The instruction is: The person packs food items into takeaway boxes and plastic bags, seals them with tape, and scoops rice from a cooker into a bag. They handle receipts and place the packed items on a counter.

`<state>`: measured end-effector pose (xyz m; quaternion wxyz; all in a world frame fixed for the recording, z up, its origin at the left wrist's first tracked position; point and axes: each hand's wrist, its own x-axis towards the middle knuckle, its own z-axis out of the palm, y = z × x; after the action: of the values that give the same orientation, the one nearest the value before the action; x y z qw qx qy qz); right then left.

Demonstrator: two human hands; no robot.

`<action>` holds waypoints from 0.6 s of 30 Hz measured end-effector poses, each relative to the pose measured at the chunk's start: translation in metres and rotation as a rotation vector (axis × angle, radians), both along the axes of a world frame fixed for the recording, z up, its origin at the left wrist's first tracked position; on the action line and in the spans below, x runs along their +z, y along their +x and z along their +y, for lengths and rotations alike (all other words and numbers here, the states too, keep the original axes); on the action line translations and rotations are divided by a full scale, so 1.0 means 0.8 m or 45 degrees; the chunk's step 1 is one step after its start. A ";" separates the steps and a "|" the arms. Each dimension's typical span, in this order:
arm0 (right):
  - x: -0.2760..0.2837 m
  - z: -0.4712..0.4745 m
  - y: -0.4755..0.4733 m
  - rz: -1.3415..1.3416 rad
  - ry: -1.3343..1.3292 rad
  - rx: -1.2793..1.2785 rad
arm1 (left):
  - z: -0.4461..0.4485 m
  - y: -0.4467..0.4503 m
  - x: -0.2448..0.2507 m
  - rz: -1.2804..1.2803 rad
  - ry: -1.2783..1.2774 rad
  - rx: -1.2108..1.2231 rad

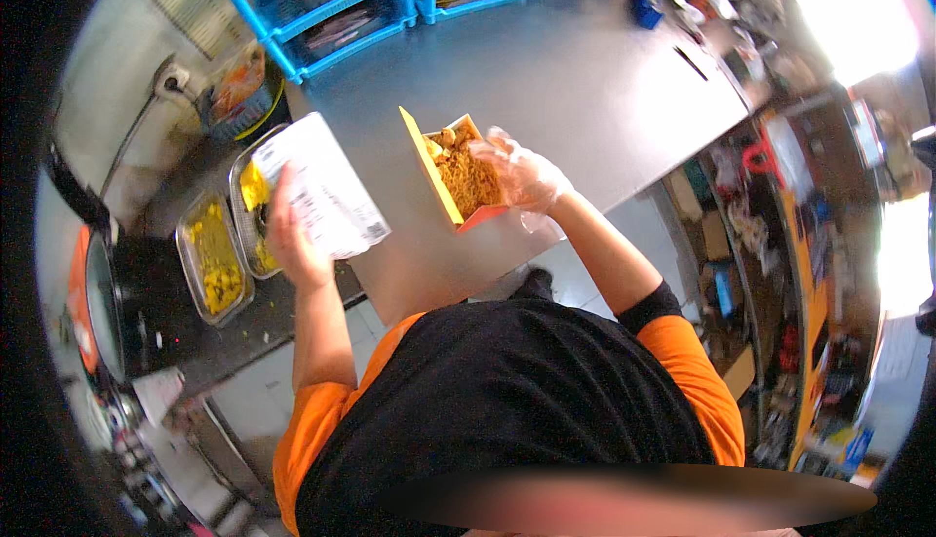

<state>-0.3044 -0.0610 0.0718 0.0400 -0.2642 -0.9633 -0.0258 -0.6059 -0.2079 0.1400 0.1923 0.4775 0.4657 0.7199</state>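
Note:
In my bare left hand (296, 234) is a large white printed sheet (333, 186), its fingers over the left edge; the sheet bears writing and a printed code. It partly covers a clear tray (235, 193) with yellow food in it. My right hand (528, 175) wears a clear plastic glove and grips the right side of an open takeaway box (440, 187), fingertips reaching over the rim. Brown noodles or shredded food (468, 179) fill the box, with paler pieces at the far left corner. The box's yellow lid flap stands up on the left.
A second clear tray (216, 263) of yellow food is on the dark counter at left. Blue stacked bins (344, 18) line the back of the metal table (468, 62). A basket (245, 102) stands by the wall. Crowded shelves (768, 244) are at right.

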 end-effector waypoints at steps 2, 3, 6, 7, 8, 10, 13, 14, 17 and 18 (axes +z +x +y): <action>-0.003 0.050 -0.013 -0.016 -0.559 0.055 | -0.018 0.010 0.008 -0.036 0.072 0.220; -0.004 0.072 -0.019 -0.029 -0.563 0.066 | -0.030 0.022 0.010 -0.009 0.117 0.389; 0.002 0.124 -0.030 -0.094 -0.349 0.191 | -0.069 0.081 0.000 -0.070 0.070 0.766; 0.002 0.135 -0.027 -0.144 -0.327 0.270 | -0.081 0.107 -0.010 -0.129 0.056 0.817; -0.001 0.141 -0.018 -0.197 -0.270 0.323 | -0.095 0.128 -0.022 -0.140 -0.018 0.938; -0.012 0.146 0.010 -0.150 -0.147 0.412 | -0.105 0.169 -0.050 -0.132 -0.121 1.070; -0.040 0.143 0.074 0.118 -0.215 0.357 | -0.101 0.233 -0.103 -0.222 -0.520 1.087; -0.049 0.143 0.102 0.355 -0.377 0.323 | -0.094 0.265 -0.116 -0.096 -0.623 1.028; -0.064 0.147 0.173 0.338 -0.759 0.024 | -0.050 0.329 -0.159 -0.138 -0.774 0.849; -0.062 0.150 0.192 0.345 -0.694 0.015 | -0.032 0.347 -0.169 -0.280 -0.742 0.722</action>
<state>-0.1505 0.0586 0.0224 0.0960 -0.2608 -0.9221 0.2692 -0.3279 -0.2336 0.0045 0.1619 0.1764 0.7394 0.6292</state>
